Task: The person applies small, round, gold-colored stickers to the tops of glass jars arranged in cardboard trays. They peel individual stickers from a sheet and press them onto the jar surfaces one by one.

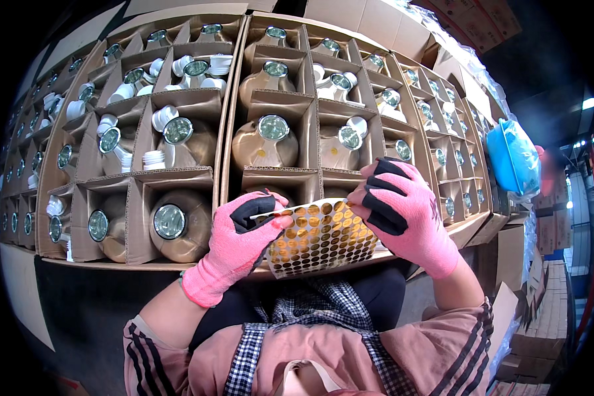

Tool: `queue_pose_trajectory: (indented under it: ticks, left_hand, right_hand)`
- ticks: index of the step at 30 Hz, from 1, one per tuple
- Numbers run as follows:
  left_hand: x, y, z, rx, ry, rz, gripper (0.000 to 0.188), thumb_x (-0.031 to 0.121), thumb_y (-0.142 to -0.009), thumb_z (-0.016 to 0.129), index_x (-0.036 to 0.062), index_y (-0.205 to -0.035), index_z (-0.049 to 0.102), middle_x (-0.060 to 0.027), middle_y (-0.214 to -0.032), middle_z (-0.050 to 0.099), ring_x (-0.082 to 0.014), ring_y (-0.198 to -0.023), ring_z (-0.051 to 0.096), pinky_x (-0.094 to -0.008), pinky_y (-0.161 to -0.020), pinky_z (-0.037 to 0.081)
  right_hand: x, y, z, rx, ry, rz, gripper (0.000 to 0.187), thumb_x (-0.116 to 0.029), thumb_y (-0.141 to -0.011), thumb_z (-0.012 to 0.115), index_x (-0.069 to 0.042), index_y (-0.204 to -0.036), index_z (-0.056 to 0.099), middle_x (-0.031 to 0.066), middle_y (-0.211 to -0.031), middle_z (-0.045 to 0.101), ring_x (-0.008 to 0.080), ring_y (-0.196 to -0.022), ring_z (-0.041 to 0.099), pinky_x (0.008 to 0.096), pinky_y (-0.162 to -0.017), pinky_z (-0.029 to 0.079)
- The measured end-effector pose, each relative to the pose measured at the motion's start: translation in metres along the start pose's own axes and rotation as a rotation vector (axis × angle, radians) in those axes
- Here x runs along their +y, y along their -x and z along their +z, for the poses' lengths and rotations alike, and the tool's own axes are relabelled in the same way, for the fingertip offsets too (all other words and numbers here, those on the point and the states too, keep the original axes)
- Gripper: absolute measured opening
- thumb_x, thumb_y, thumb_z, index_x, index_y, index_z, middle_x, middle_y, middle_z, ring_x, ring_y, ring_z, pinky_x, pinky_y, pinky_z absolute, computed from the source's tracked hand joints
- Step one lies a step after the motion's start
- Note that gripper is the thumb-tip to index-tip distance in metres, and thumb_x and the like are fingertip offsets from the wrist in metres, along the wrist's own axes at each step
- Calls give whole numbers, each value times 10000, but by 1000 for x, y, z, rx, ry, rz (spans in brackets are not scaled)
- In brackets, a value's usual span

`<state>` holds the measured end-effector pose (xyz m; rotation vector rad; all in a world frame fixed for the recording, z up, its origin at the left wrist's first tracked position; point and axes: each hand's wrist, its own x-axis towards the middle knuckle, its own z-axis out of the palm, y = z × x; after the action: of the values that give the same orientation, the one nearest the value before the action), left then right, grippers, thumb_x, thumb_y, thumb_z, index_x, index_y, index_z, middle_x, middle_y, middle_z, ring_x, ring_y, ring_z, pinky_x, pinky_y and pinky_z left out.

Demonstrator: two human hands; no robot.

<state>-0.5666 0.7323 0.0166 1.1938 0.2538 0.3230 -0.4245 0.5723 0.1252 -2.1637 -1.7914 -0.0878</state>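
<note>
Between my two gloved hands is a sheet of round gold stickers (pixel 320 245), tilted above the front edge of an open carton. My left hand (pixel 234 231), in a pink and black glove with bare fingertips, pinches the sheet's upper left edge. At its upper right corner the fingers of my right hand (pixel 412 214), gloved alike, are closed on it. Whether a loose sticker is on a fingertip I cannot tell. Just beyond stands a round amber glass bottle (pixel 265 145) with a silvery rim, a small gold dot on its front. A neighbouring bottle (pixel 340 156) bears a similar dot.
Cardboard dividers (pixel 280 177) separate bottles in several open cartons to the left, ahead and right. White plastic caps (pixel 165 117) are tucked beside many bottles. A blue basin (pixel 513 157) in clear plastic stands at the right, near stacked cardboard (pixel 551 231).
</note>
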Motion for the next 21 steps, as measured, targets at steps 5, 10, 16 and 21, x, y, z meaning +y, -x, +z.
queue_pose_trajectory:
  ticks: [5,10,16,21]
  left_hand:
    - [-1,1,-1,21,9,8,127,19,-753,656,-23,-865,615,-68,-899,610,-86,-811,542,-225,-745,442]
    - [-2,0,-1,23,-19,-1,126,27,-755,661,-20,-864,617,-60,-890,616,-79,-810,545,-221,-743,445]
    - [-6,-1,-2,45,26,-29,128,43,-755,668,-13,-860,622,-35,-842,620,-68,-771,548,-219,-714,451]
    - [-7,-3,2,21,-97,-37,144,103,-755,682,1,-841,628,-16,-791,617,-63,-736,545,-214,-679,449]
  right_hand:
    - [0,3,3,27,1,0,186,15,-586,645,-53,-744,577,39,-823,607,261,-939,563,386,-849,422]
    - [0,2,2,-61,-3,33,185,29,-575,628,-50,-727,559,58,-886,608,274,-956,556,396,-868,410]
    - [21,-8,-7,79,-304,89,186,22,-618,630,-38,-777,553,89,-999,584,262,-960,544,364,-858,413]
    - [117,-65,15,139,-194,294,116,-100,-718,647,-37,-802,599,104,-1140,537,276,-1017,520,352,-886,408]
